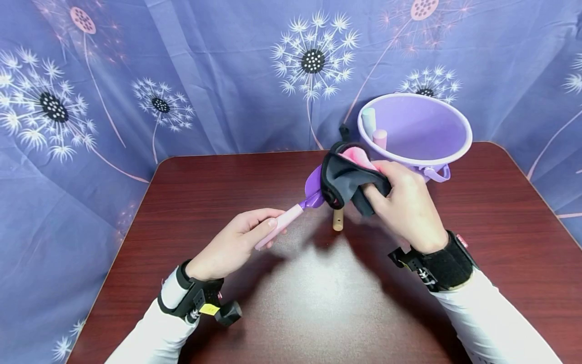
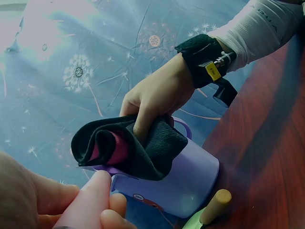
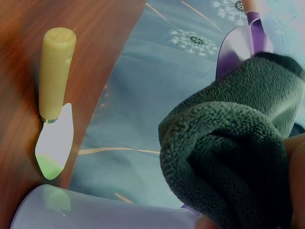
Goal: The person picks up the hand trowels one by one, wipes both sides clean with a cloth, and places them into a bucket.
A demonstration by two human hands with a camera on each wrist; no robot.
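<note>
My left hand [image 1: 234, 245] grips the pink handle of a small hand shovel [image 1: 284, 222] whose purple blade points up and to the right. In my right hand [image 1: 409, 205] is a bunched dark grey cloth [image 1: 347, 177] with black edging and a pink side. The cloth overlaps the far part of the shovel's blade and hides it in the head view. From the left wrist view, the right hand's [image 2: 159, 90] thumb and fingers pinch the cloth [image 2: 162, 150] right by the blade.
Behind the right hand stands a lilac bucket [image 1: 418, 162] with pastel handles [image 1: 369, 120] sticking out of it. A small trowel with a wooden handle [image 3: 56, 76] and a white and green blade lies near the bucket. A flowered blue curtain [image 1: 227, 76] hangs behind the brown table [image 1: 204, 182].
</note>
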